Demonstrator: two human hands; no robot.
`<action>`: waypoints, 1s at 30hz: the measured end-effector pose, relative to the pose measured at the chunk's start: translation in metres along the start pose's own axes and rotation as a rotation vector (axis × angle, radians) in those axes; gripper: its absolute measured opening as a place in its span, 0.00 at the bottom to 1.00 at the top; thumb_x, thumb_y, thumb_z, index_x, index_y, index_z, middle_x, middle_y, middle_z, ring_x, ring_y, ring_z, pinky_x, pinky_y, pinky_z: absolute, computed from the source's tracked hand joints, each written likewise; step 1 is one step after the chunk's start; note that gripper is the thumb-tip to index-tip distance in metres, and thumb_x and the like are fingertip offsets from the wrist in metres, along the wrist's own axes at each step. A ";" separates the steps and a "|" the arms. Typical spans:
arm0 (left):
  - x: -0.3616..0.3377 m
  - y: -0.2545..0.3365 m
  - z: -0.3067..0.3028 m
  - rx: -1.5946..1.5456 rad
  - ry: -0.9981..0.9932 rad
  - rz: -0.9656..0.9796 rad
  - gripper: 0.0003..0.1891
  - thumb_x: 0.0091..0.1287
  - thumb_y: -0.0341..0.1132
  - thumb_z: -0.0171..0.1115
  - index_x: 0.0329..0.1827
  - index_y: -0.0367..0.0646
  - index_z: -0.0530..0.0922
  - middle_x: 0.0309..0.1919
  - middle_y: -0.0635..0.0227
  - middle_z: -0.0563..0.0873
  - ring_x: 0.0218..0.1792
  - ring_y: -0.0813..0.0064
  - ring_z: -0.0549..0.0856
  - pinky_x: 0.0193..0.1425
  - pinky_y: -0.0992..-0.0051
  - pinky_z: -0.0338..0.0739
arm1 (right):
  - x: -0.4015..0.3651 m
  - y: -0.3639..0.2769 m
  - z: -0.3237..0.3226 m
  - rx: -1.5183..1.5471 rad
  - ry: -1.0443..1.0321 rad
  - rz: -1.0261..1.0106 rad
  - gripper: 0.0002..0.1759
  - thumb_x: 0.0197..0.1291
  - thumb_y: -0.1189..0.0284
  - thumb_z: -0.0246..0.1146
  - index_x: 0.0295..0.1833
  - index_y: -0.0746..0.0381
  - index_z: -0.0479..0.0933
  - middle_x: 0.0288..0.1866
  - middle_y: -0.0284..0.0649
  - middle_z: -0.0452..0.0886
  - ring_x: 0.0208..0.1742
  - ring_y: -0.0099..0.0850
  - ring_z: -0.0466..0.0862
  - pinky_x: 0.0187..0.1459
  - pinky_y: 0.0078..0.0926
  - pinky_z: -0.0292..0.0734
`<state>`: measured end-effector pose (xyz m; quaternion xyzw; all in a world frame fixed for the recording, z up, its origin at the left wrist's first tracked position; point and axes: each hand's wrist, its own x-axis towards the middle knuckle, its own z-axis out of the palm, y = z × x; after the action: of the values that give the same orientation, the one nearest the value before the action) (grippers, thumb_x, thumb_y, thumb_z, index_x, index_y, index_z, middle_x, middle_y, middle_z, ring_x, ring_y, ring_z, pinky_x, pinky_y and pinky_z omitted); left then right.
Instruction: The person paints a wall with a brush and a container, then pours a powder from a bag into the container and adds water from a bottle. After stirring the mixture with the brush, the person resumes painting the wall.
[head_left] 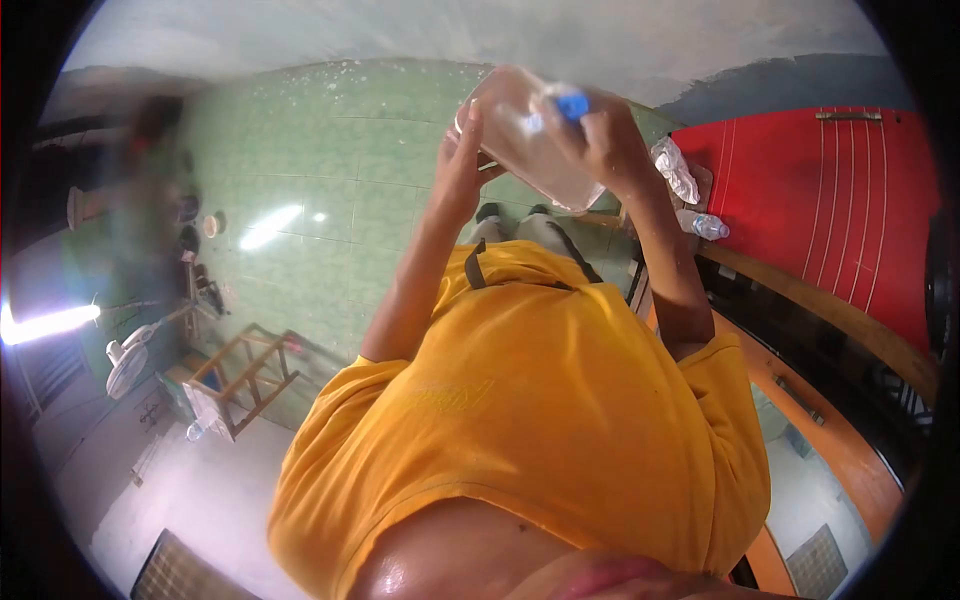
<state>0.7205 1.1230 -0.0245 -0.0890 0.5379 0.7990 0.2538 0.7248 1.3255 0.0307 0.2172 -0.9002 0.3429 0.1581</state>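
Observation:
In front of my body, my left hand (460,165) grips the left edge of a clear, box-like container (522,158) with rounded corners. The container is tilted, and its thumb-side edge shows pale against the green floor. My right hand (612,150) is closed at the container's right side, around a small blue-and-white item (571,106). That item is smeared by motion, so its kind cannot be made out. Some of my right fingers are hidden behind or blurred against the container.
On the right stands a red surface (770,190) with a crumpled white plastic bag (675,170) and a clear plastic bottle (708,226) near its edge. A wooden stool (245,375) and a white fan (128,362) are at left. Green tiled floor (330,190) lies beneath.

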 end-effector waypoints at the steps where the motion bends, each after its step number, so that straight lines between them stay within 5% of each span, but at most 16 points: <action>1: 0.002 -0.001 0.000 -0.022 0.004 0.006 0.37 0.72 0.62 0.53 0.74 0.45 0.64 0.59 0.57 0.79 0.56 0.63 0.83 0.60 0.60 0.80 | -0.005 0.005 -0.006 0.047 0.017 0.021 0.09 0.67 0.70 0.63 0.42 0.67 0.82 0.28 0.49 0.84 0.26 0.44 0.84 0.26 0.35 0.75; 11: -0.003 -0.003 0.030 -0.104 0.076 0.057 0.36 0.72 0.61 0.53 0.74 0.46 0.63 0.61 0.57 0.78 0.55 0.63 0.84 0.57 0.62 0.82 | -0.008 0.016 -0.035 0.180 0.024 -0.052 0.08 0.67 0.70 0.63 0.43 0.64 0.82 0.27 0.44 0.83 0.26 0.40 0.84 0.30 0.34 0.77; 15: -0.004 -0.008 0.036 -0.092 0.116 0.055 0.36 0.72 0.61 0.53 0.74 0.46 0.62 0.61 0.57 0.78 0.55 0.63 0.83 0.56 0.62 0.82 | 0.004 0.025 -0.046 0.075 0.008 0.067 0.08 0.66 0.71 0.63 0.45 0.64 0.82 0.31 0.46 0.85 0.28 0.41 0.85 0.29 0.34 0.78; 18: -0.002 -0.010 0.040 -0.076 0.131 0.056 0.36 0.72 0.61 0.54 0.74 0.45 0.62 0.60 0.57 0.78 0.55 0.63 0.83 0.56 0.62 0.82 | -0.001 0.025 -0.031 0.172 -0.089 -0.036 0.14 0.69 0.63 0.59 0.44 0.63 0.81 0.32 0.48 0.85 0.32 0.44 0.86 0.36 0.36 0.80; 25: -0.002 -0.014 0.049 -0.052 0.134 0.055 0.38 0.72 0.63 0.52 0.74 0.43 0.61 0.63 0.59 0.75 0.56 0.62 0.82 0.56 0.63 0.82 | 0.000 0.036 -0.050 0.111 -0.098 0.104 0.12 0.67 0.64 0.60 0.46 0.61 0.82 0.37 0.47 0.86 0.36 0.45 0.87 0.39 0.38 0.81; 29: 0.000 -0.017 0.051 -0.066 0.133 0.093 0.39 0.72 0.63 0.51 0.75 0.43 0.59 0.65 0.58 0.73 0.58 0.61 0.82 0.58 0.61 0.82 | -0.023 0.046 -0.059 0.287 -0.070 0.011 0.13 0.67 0.63 0.60 0.45 0.62 0.82 0.34 0.49 0.84 0.32 0.49 0.84 0.36 0.39 0.80; 30: 0.001 -0.018 0.051 -0.083 0.155 0.106 0.38 0.72 0.63 0.53 0.74 0.43 0.60 0.63 0.58 0.74 0.57 0.61 0.82 0.57 0.62 0.82 | -0.024 0.052 -0.067 0.291 -0.082 0.129 0.13 0.67 0.64 0.61 0.43 0.63 0.81 0.30 0.49 0.82 0.28 0.49 0.82 0.33 0.39 0.78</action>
<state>0.7352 1.1751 -0.0189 -0.1327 0.5264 0.8234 0.1649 0.7287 1.4133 0.0394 0.1931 -0.8589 0.4698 0.0658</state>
